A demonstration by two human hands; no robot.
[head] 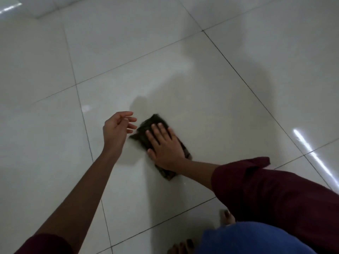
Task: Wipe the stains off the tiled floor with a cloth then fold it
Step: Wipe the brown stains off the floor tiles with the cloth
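We see a glossy, smooth tiled floor (183, 61) throwing back light streaks, a dark, matt, fuzzy cloth (146, 125) lying on it, and beside the cloth a soft maroon fabric sleeve (266, 189).

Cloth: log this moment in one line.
right hand flat on dark cloth | left hand above floor, holding nothing | stains: none visible

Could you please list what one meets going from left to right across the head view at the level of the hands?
Left hand, hovering with loosely curled fingers → dark cloth lying on the tiled floor → right hand, pressing flat on the cloth → maroon sleeve.
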